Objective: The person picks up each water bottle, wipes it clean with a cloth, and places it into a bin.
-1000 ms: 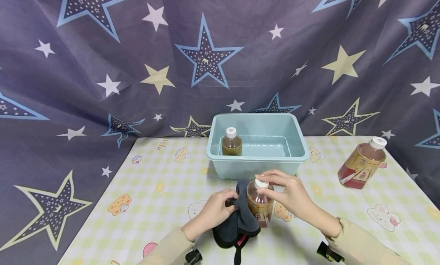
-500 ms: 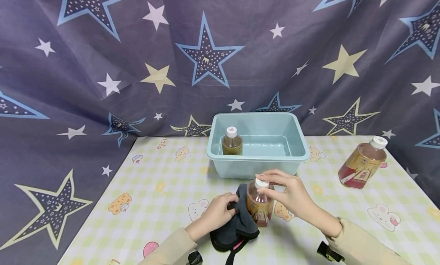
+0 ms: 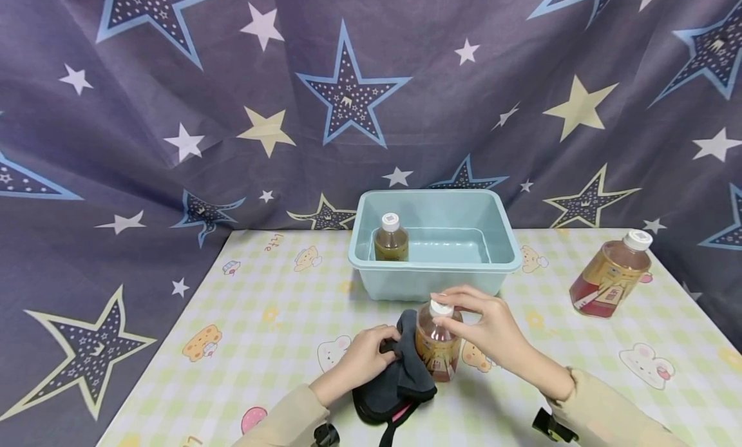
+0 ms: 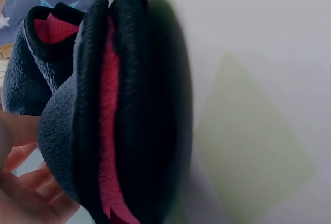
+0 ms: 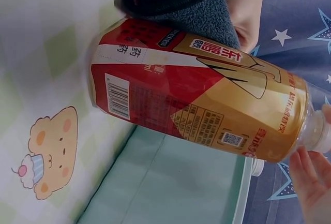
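Note:
A bottle (image 3: 438, 353) with a gold and red label and a white cap stands upright on the table, in front of the blue tub. My right hand (image 3: 485, 319) pinches its cap between thumb and fingers. In my left hand (image 3: 366, 357) is a folded dark grey cleaning cloth (image 3: 394, 386), with black edging, a pink inner side and a hanging loop. The cloth lies against the bottle's left side, as the right wrist view shows with the cloth (image 5: 201, 19) along the label. Left fingers (image 4: 31, 188) curl round the cloth's fold in the left wrist view.
Behind the bottle sits a light blue plastic tub (image 3: 435, 283), with another white-capped bottle (image 3: 391, 241) at its left inside. A third bottle (image 3: 610, 279) stands at the table's right. A checked cartoon tablecloth (image 3: 261, 357) covers the table; a starry curtain (image 3: 232, 80) hangs behind.
My left hand has shifted slightly down the bottle's side with the cloth, whose lower end and loop swung left. The right hand and the bottle have stayed in place.

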Motion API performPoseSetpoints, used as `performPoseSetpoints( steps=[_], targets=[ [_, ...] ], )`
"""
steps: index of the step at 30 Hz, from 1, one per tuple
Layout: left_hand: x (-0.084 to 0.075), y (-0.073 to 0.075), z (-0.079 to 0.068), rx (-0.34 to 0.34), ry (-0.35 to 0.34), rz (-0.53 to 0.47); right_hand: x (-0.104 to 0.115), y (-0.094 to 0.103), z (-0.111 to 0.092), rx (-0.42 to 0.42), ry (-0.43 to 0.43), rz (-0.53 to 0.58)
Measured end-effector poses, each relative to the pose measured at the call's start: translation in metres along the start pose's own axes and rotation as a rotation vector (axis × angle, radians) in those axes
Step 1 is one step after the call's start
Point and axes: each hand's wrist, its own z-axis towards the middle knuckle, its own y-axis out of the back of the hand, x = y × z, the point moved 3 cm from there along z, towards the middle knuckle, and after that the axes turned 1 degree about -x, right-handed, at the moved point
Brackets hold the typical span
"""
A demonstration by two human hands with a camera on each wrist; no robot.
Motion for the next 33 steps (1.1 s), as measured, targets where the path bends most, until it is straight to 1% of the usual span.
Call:
performPoseSetpoints(
  steps=[3,6,10,17,22,24,29,33],
  targets=[
    [0.001,0.003,-0.001,0.001,0.002,-0.029,-0.005,-0.002,-0.002,0.002,-0.013,-0.003],
    [0.002,0.007,-0.003,-0.005,0.003,-0.048,-0.017,-0.004,-0.007,0.010,-0.028,-0.006],
    [0.003,0.011,-0.005,-0.027,0.008,-0.064,-0.028,-0.006,-0.012,0.042,-0.034,0.013],
    [0.002,0.015,-0.009,-0.050,0.016,-0.096,-0.032,-0.004,-0.010,0.147,-0.044,0.071],
    [0.001,0.018,-0.011,-0.048,0.027,-0.106,-0.033,-0.003,-0.010,0.183,-0.039,0.081],
    [0.001,0.019,-0.012,-0.049,0.027,-0.109,-0.032,-0.003,-0.010,0.169,-0.030,0.067],
    [0.002,0.020,-0.013,-0.058,0.014,-0.108,-0.029,-0.003,-0.008,0.072,0.008,0.005],
    [0.002,0.021,-0.014,-0.065,0.011,-0.107,-0.026,-0.003,-0.007,0.028,0.024,-0.022]
  ],
)
